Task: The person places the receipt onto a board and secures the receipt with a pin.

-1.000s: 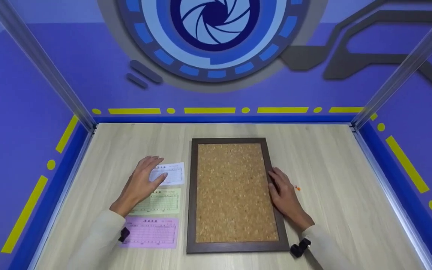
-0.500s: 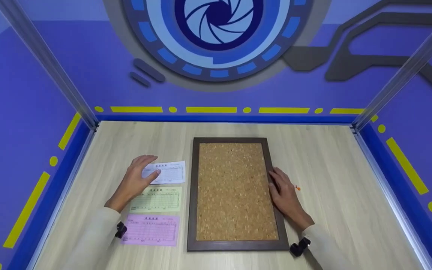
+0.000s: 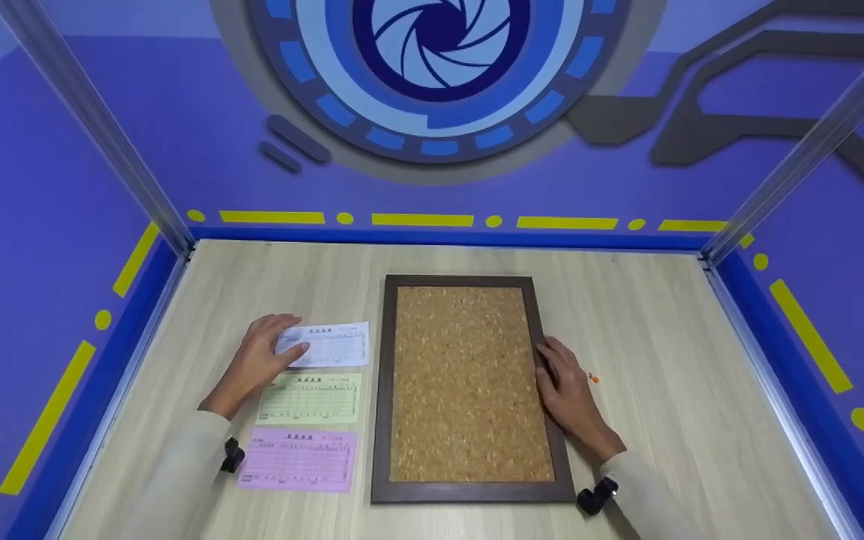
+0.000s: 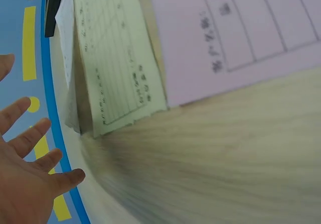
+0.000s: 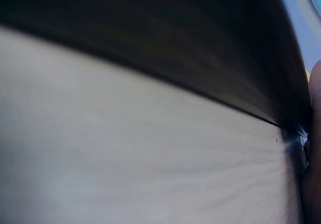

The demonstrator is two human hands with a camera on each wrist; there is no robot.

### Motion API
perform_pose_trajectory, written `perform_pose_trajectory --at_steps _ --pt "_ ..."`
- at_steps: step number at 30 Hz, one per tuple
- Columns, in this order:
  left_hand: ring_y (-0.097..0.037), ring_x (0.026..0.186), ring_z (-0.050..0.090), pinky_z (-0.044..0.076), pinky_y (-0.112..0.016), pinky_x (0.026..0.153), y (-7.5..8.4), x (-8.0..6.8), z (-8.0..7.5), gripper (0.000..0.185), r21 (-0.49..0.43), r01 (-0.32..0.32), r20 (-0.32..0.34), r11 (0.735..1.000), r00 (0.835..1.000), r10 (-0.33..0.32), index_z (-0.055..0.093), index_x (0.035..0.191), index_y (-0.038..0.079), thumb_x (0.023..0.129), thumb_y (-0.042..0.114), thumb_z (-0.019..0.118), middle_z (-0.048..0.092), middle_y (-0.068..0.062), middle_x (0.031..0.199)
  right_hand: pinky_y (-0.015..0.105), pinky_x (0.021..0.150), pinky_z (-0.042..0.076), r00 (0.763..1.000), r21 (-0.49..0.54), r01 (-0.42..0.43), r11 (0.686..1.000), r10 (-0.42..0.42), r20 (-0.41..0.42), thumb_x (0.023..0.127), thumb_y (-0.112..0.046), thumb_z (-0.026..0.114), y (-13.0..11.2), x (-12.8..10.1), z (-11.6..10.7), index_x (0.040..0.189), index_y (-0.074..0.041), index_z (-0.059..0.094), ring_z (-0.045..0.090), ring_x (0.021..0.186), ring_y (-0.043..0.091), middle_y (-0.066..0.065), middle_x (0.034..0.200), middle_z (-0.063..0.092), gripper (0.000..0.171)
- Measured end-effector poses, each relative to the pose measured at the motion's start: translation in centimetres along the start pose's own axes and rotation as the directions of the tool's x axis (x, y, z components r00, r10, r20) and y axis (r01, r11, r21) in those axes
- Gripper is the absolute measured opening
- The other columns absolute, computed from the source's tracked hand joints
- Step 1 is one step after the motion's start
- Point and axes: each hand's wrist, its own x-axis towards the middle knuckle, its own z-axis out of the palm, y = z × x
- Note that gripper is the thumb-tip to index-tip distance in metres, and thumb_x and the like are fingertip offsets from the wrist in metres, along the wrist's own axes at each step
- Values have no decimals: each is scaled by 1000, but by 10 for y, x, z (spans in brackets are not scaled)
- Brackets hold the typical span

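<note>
A person's left hand (image 3: 256, 356) is lying with relaxed, nearly straight fingers on the left end of a white slip (image 3: 327, 345), toward the wooden table's (image 3: 649, 337) left edge, above a green slip (image 3: 312, 398). The right hand (image 3: 568, 390) is resting flat against the cork board's (image 3: 469, 382) right frame. The thin paper could slide or crease under fingertip pressure.

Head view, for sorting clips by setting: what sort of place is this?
Probably a staged recording booth: a wooden tabletop enclosed by purple walls with a printed blue aperture graphic and metal corner posts.
</note>
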Motion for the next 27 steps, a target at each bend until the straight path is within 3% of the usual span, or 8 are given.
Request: perform_pose_trajectory --at_steps 9,16,27 --pt "-50 165 17 12 -70 131 -18 6 0 57 -56 51 5 997 999 -51 58 156 0 106 24 75 45 -26 168 61 124 37 1000 -4 -3 1000 3 0 107 0 66 -1 0 -1 150 8 61 43 156 46 28 166 48 44" --pt "-52 163 20 11 -70 131 -31 9 -1 49 -45 14 -39 999 999 -16 65 147 -5 105 15 76 51 -30 162 62 123 39 1000 -25 4 1000 -4 -5 107 -2 65 0 1 -1 150 6 61 43 156 46 28 165 48 44" --pt "-55 164 17 -7 -78 127 -42 7 -10 47 8 16 -81 1000 997 -15 67 145 -4 103 16 77 51 -29 163 61 124 38 1000 -14 -3 1000 3 -2 107 -2 66 0 1 -1 152 5 61 43 157 45 26 167 48 45"
